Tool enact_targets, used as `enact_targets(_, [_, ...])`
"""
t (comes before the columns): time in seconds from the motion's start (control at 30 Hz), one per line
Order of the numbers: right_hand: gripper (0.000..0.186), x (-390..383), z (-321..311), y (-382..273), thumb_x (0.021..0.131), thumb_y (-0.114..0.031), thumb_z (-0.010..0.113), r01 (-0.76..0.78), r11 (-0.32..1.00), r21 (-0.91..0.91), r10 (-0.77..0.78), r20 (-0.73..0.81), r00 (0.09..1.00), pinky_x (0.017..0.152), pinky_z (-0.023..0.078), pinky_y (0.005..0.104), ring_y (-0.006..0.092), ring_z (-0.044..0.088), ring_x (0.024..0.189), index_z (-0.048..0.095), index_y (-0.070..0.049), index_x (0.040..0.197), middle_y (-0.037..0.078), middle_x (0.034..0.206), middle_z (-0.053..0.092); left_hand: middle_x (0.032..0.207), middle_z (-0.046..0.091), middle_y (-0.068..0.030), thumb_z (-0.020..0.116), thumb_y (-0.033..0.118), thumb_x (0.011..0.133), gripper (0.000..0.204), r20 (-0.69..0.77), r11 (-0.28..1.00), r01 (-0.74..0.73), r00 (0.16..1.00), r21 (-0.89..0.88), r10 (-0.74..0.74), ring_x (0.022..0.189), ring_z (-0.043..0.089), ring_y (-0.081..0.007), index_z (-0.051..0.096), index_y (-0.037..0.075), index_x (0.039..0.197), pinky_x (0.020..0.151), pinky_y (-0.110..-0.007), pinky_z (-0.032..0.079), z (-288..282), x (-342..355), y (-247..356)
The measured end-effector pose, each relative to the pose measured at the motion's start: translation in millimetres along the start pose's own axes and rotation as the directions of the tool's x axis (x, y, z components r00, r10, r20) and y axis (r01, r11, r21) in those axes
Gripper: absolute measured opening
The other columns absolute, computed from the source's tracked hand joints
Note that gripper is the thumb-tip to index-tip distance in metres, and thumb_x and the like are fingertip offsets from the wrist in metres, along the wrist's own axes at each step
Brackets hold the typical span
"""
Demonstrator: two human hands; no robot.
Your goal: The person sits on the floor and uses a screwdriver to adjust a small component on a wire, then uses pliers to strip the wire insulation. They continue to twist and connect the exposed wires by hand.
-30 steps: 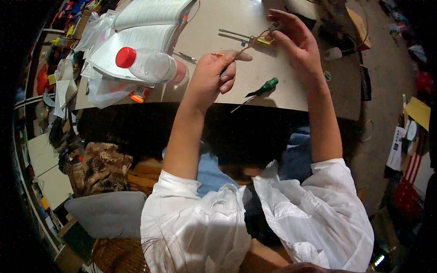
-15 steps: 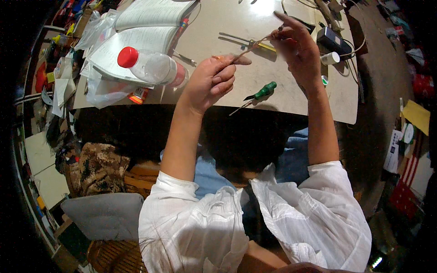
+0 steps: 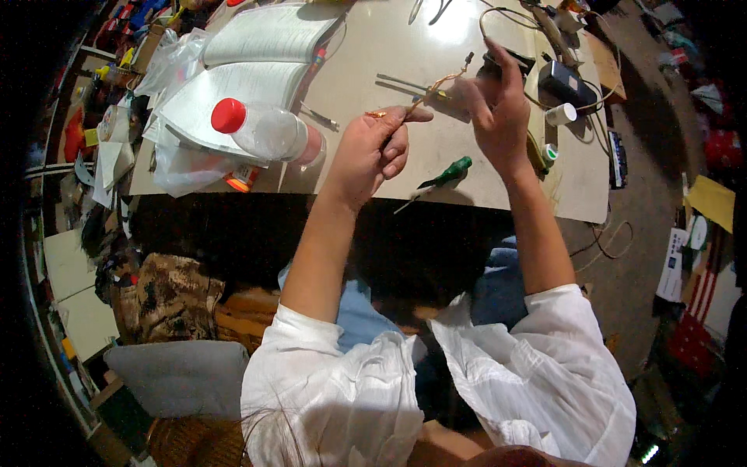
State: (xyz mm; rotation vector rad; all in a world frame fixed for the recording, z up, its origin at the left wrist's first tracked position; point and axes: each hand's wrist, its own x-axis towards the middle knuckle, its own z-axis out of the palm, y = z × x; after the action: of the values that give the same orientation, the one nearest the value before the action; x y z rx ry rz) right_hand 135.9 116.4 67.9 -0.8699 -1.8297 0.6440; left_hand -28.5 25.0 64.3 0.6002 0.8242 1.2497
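My left hand (image 3: 373, 152) is closed, thumb against forefinger, on a thin twisted copper-coloured wire (image 3: 438, 86). The wire slants up to the right and ends in a small dark tip that stands free. A shiny coppery bit shows at the left thumb. My right hand (image 3: 502, 117) is just right of the wire, apart from it, forefinger stretched up and nothing visible in the fingers; its nearer fingers are blurred. Below and between the hands, a green-handled screwdriver (image 3: 451, 173) lies near the table's front edge. Behind the wire lies a long-shafted screwdriver (image 3: 403, 84), its handle partly hidden.
A clear bottle (image 3: 268, 132) with a red cap lies left of my left hand, by an open book (image 3: 249, 86). On the right are a black power adapter (image 3: 566, 82), a white cylinder (image 3: 560, 114) and loose cables. A grey chair (image 3: 177, 377) stands at lower left.
My right hand has let go of the wire's far end and moved a little down; its fingers have spread. The left hand still pinches the wire and has shifted slightly right and down.
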Motion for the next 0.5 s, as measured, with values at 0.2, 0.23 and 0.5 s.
enact_targets(0.2, [0.026, -7, 11, 4, 0.087, -0.013, 0.059, -0.179, 0.983, -0.049, 0.181, 0.038, 0.983, 0.051, 0.049, 0.0278, 0.0190, 0.067, 0.060, 0.051, -0.001, 0.109, 0.012, 0.069, 0.066, 0.050, 0.039, 0.0029, 0.044, 0.024, 0.096, 0.033, -0.103, 0.946, -0.118, 0.982, 0.300, 0.155, 0.039, 0.034, -0.0055, 0.059, -0.004, 0.105, 0.038, -0.019, 0.030, 12, 3, -5])
enact_targets(0.23, [0.022, -8, 11, 2, 0.088, -0.013, 0.058, -0.181, 0.979, -0.090, 0.186, 0.050, 0.981, 0.051, 0.049, 0.0283, 0.0194, 0.066, 0.059, 0.053, -0.002, 0.106, 0.012, 0.069, 0.066, 0.050, 0.039, 0.0027, 0.044, 0.024, 0.097, 0.032, -0.107, 0.924, -0.131, 0.978, 0.358, 0.180, 0.040, 0.035, -0.0057, 0.060, -0.003, 0.105, 0.039, -0.020, 0.030, 11, 3, -8])
enact_targets(0.5, [0.014, 2, -12, 14, 0.089, -0.016, 0.057, -0.181, 0.959, -0.220, 0.260, 0.420, 0.869, 0.052, 0.048, 0.0268, 0.0150, 0.063, 0.058, 0.061, -0.003, 0.093, 0.008, 0.066, 0.063, 0.067, 0.060, -0.0136, 0.057, 0.010, 0.086, 0.021, 0.347, -0.194, -0.287, 0.760, 0.938, 0.550, 0.055, 0.059, -0.0274, 0.060, 0.006, 0.106, 0.050, -0.036, 0.046, -11, 4, -15])
